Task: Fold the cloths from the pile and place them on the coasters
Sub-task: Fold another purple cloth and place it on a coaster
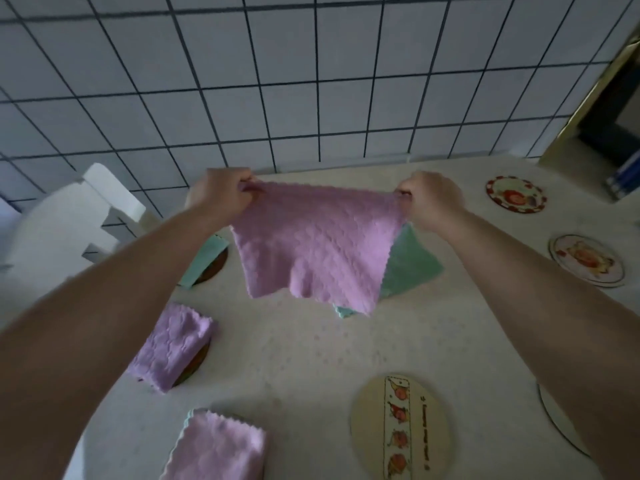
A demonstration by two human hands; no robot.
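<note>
We see a pink cloth (313,247) held spread in the air above the pale speckled bench (298,355), before a white tiled wall (311,81). The left hand (218,195) pinches the cloth's upper left corner and the right hand (433,199) pinches its upper right corner; each grip is pressed together on the fabric, fingers curled, so that the top edge runs taut between them and the rest hangs loosely. Beneath and behind the hanging cloth lies a green cloth (408,265) on the bench, partly hidden. To the left, a folded green cloth (204,258) rests on a dark coaster (216,266), a folded pink cloth (173,346) covers most of a second coaster (195,363), and another folded pink cloth (218,448) lies at the lower edge. To the right we note bare round coasters: a red-rimmed coaster (516,199) near the wall, a pale printed coaster (587,259) beside it, and a cream coaster with a fruit strip (398,427) nearest us. A white cardboard box (69,216) stands at far left.
</note>
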